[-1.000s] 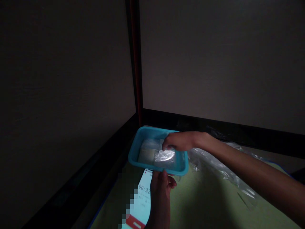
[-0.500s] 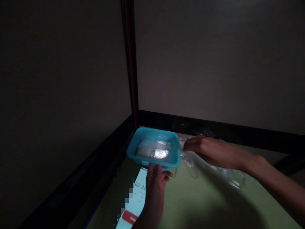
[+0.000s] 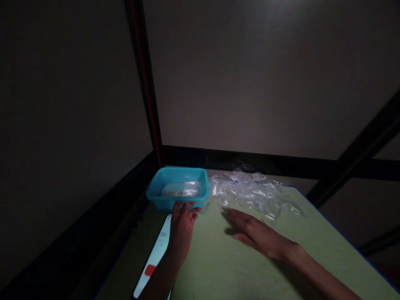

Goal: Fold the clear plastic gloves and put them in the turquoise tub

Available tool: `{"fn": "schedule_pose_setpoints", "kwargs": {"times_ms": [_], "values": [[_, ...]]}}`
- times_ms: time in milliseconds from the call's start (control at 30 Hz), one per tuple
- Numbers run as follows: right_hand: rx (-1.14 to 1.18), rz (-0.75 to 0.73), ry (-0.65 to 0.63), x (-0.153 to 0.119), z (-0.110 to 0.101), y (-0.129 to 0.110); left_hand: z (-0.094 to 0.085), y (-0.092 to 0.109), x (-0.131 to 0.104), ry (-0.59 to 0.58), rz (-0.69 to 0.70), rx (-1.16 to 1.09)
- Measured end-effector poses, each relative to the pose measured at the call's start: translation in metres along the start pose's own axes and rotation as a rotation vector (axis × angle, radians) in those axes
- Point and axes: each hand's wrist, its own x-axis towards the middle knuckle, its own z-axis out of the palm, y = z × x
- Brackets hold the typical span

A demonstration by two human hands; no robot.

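So the spot I'd worry about is the front edge of that blue tub (image 3: 164, 202). It sits on the desk (image 3: 212, 258) near the corner where the walls meet, with some clear, shiny packets (image 3: 191, 188) lying in the bottom. The left hand (image 3: 183, 225) is right up against its front side as seen from here, fingers loosely half-curled. Can't tell if they're really gripping it or just resting there, and if it's only a light touch, a bump could probably skate the tub sideways or tip it.

The right hand (image 3: 256, 234) has nothing in it: flat, fingers stretched out, hanging over the desk with a shadow under it. Its fingertips are near the heap of clear plastic (image 3: 250, 192), which lies just right of the tub. That stuff is thin, crumpled and see-through, so in light this dim I'd guess it's easy to pinch several layers at once, or snag a fold and drag the whole pile along.

Other thing bugging me is the phone (image 3: 160, 241). It's lit up, partly hidden by the left forearm, with a red button (image 3: 150, 270) showing right beside that arm. One careless lean and I reckon the button gets pressed or the phone gets shoved.
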Motion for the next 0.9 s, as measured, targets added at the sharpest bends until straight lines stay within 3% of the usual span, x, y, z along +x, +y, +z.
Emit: {"fn": "schedule_pose_setpoints", "kwargs": {"times_ms": [133,300,567,733,900], "values": [[-0.009,0.064,0.022,-0.003,0.021,0.0,-0.004,0.0,-0.001,-0.04,-0.003,0.003],[-0.034,0.076,0.07,-0.008,0.03,-0.007,-0.009,-0.005,0.0,-0.07,0.002,-0.041],[-0.031,-0.049,0.182,-0.041,0.037,-0.017,-0.002,-0.014,-0.014,-0.072,0.037,-0.092],[-0.095,-0.108,0.243,-0.053,0.037,-0.019,-0.002,-0.028,-0.026,-0.087,0.056,0.052],[-0.19,-0.17,0.215,-0.058,0.036,-0.021,-0.006,-0.041,-0.027,-0.137,0.026,0.159]]}}
